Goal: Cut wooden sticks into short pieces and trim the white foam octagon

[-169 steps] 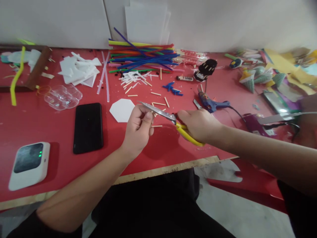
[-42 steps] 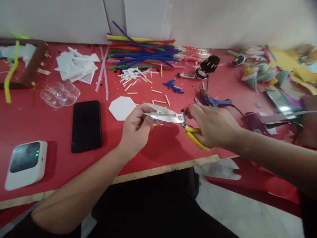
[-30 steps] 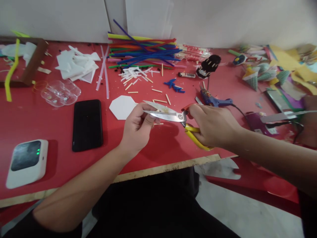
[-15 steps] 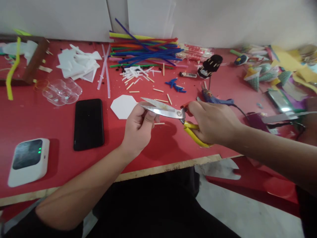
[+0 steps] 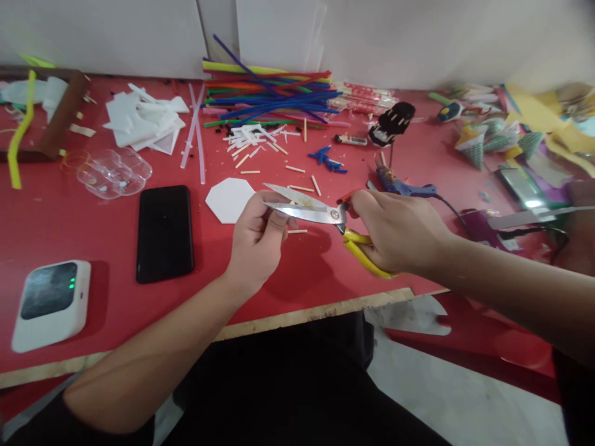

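Observation:
My right hand (image 5: 400, 232) grips the yellow handles of a pair of scissors (image 5: 311, 210), whose steel blades are parted and point left. My left hand (image 5: 255, 238) is pinched closed right at the blade tips, holding something small that I cannot make out. Both hands hover just above the red table (image 5: 93, 229) near its front edge. Short cut wooden sticks (image 5: 297, 231) lie on the table under and behind the blades. A white octagon piece (image 5: 229, 199) lies just left of my left hand.
A black phone (image 5: 164, 232) and a white device with a green light (image 5: 50, 305) lie at the left. Coloured straws (image 5: 269, 93), white foam scraps (image 5: 142, 121), a clear plastic tray (image 5: 114, 173), a blue glue gun (image 5: 400, 184) and paper cones (image 5: 483, 145) fill the back and right.
The scissor blades were shut 5.6 s ago and are parted now. Over the last second the hands have held nearly the same place; only the view shifts slightly.

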A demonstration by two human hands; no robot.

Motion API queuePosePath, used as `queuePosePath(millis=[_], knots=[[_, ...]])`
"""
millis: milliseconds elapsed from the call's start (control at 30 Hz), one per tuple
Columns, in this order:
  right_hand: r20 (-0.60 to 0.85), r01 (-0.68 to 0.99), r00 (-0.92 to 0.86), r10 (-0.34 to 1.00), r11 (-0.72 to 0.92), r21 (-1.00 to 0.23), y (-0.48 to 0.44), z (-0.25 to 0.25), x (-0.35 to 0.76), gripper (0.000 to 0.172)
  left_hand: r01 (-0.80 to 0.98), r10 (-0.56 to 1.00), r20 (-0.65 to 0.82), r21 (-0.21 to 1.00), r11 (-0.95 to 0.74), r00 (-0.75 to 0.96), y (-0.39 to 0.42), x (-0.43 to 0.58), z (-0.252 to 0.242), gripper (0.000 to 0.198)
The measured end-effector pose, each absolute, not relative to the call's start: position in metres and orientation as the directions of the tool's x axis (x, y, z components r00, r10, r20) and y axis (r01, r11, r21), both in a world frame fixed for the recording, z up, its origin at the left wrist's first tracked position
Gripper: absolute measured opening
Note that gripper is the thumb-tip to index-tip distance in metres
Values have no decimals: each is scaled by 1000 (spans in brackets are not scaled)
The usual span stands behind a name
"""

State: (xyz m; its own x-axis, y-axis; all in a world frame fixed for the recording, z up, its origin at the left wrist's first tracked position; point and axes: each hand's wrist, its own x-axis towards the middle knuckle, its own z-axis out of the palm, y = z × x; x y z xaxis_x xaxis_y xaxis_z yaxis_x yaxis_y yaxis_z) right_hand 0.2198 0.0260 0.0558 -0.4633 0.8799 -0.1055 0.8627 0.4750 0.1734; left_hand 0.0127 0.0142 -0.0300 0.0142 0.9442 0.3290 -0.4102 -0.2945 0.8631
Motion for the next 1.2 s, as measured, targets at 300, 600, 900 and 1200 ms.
queuePosePath(millis=[300, 600, 900, 1200], knots=[[-132, 874, -435, 891, 453, 175, 26, 57, 214, 41, -413, 938, 347, 853, -318, -7, 16, 12, -30, 13], [-191, 861, -417, 889, 454, 230, 29, 60, 211, 43, -434, 945, 326, 850, -298, -8, 16, 13, -30, 16], [-220, 841, -409, 886, 459, 287, 32, 58, 209, 37, -373, 931, 364, 861, -345, -20, 15, 11, -26, 19], [-224, 917, -351, 909, 382, 112, 34, 52, 219, 16, -417, 958, 285, 870, -262, -7, 17, 9, -21, 19]])
